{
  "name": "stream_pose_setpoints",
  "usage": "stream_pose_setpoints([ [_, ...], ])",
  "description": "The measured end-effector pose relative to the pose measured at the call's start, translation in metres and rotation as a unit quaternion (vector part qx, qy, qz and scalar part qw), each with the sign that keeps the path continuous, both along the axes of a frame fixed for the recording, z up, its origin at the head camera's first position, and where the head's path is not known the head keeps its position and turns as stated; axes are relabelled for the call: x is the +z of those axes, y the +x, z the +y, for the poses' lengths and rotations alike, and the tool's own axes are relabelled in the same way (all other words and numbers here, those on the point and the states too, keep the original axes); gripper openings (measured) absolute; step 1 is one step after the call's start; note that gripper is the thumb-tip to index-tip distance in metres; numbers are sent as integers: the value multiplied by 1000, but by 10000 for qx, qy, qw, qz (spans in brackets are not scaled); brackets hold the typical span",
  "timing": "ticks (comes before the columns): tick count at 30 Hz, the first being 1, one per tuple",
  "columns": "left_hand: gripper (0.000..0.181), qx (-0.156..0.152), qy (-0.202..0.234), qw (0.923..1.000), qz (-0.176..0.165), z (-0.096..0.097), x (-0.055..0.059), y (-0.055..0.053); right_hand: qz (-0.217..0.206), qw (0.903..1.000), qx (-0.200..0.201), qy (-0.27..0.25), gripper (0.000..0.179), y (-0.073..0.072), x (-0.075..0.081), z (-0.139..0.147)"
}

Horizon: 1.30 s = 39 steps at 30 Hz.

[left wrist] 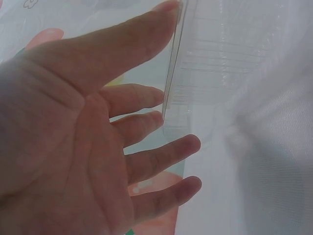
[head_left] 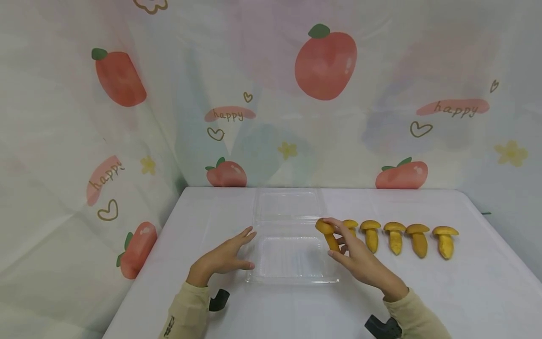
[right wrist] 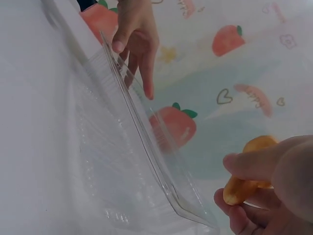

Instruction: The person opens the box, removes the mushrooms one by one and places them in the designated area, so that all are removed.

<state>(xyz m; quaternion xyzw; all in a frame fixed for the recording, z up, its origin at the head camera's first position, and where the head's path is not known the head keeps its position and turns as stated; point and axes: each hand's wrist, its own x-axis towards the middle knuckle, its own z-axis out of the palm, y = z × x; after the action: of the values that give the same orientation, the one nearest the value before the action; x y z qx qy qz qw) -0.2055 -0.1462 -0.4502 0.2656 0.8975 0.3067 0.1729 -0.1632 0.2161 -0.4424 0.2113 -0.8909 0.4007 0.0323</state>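
A clear plastic box (head_left: 292, 278) lies with its lid (head_left: 290, 205) folded back on the white table. My right hand (head_left: 360, 261) pinches a yellow mushroom (head_left: 325, 228) between thumb and fingers, cap up, above the box's right edge. The right wrist view shows the same mushroom (right wrist: 239, 188) apart from the box's rim. At the box's left edge my left hand (head_left: 223, 256) holds nothing, its fingers spread and nearly straight. In the left wrist view the thumb and fingertips of this hand (left wrist: 102, 132) come up to the clear wall; whether they touch it I cannot tell.
Several more yellow mushrooms (head_left: 395, 238) lie in a row to the right of the box, caps away from me. One mushroom (head_left: 350, 225) is partly hidden behind my right hand. A printed cloth (head_left: 271, 70) hangs behind the table (head_left: 423, 292) and along its left side.
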Motion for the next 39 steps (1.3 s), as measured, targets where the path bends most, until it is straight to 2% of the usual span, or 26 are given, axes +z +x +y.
stream_pose_setpoints([
  [5, 88, 30, 43, 10000, -44, 0, -1, 0, 15, 10000, -20, -79, 77, 2, 1, 7],
  [13, 88, -22, 23, 10000, 25, 0, -2, -2, -20, 9997, -261, -29, 75, 2, 6, 19],
  [20, 88, 62, -24, 10000, -27, 0, -3, 0, 2, 9989, -474, 30, 74, 1, 9, 30],
  [28, 89, 16, -39, 10000, 15, 0, -2, 0, 394, 9976, -558, -53, 74, 1, 13, 48],
  [33, 89, 56, -50, 10000, 0, 0, -1, 1, 523, 9955, -784, 3, 73, 1, 16, 60],
  [39, 90, 30, -25, 10000, -3, 1, -1, 0, 1015, 9915, -791, -185, 68, -2, 15, 78],
])
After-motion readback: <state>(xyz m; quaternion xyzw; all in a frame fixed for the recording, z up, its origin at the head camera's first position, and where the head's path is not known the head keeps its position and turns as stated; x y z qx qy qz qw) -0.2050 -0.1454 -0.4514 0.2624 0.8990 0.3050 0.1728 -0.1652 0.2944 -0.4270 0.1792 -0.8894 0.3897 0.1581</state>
